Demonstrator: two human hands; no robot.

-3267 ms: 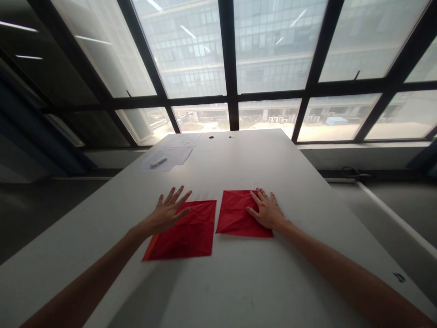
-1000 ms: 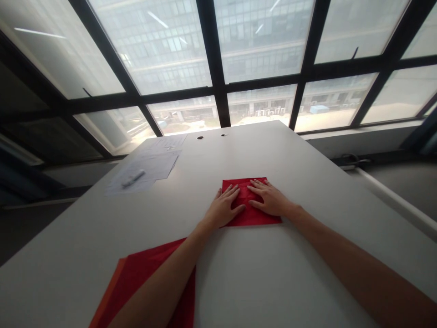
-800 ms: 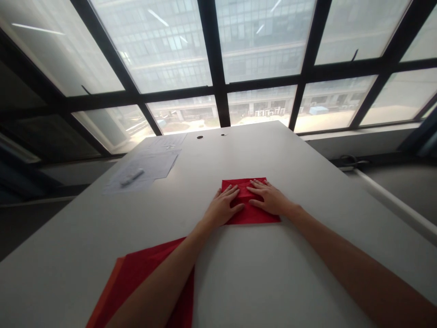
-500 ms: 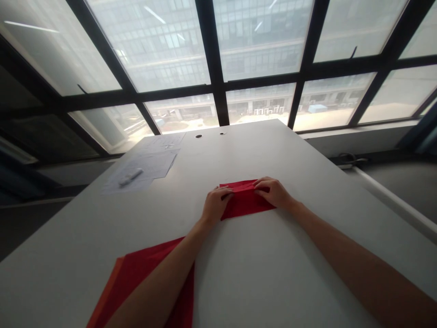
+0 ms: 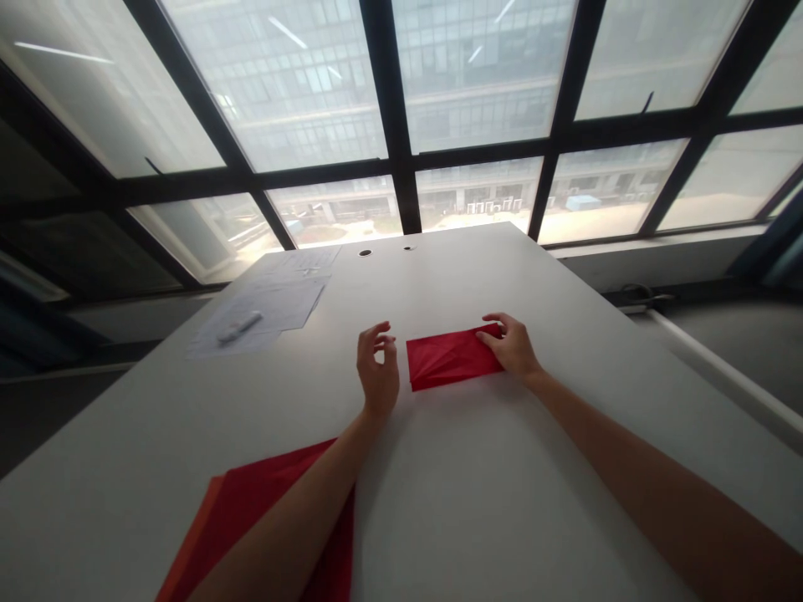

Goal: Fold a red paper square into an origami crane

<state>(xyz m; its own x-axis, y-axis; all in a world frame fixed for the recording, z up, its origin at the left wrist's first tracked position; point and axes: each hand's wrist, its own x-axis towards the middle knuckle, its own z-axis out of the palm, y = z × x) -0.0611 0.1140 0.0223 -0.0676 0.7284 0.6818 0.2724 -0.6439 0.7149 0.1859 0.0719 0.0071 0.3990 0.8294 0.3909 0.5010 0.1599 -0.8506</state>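
Observation:
A folded piece of red paper [image 5: 448,358], creased across its face, lies on the white table in front of me. My right hand [image 5: 511,344] grips its right end, with the thumb over the top face and the index finger beyond the far edge. Just off its left end, my left hand [image 5: 378,368] is raised with fingers curved and apart, holding nothing. Under my left forearm lies a larger red sheet [image 5: 276,477], with an orange strip [image 5: 194,527] along its left side.
White papers [image 5: 282,297] lie on the left of the white table [image 5: 427,468], with a marker-like white object [image 5: 240,327] on them. Two round holes pierce the tabletop near its far edge. Large dark-framed windows [image 5: 401,159] stand behind. A white rail [image 5: 721,368] runs at the right.
My left hand has let go of the red paper and moved left, its fingers parting. The raised flap now lies folded down flat. My right hand has shifted slightly to the right end.

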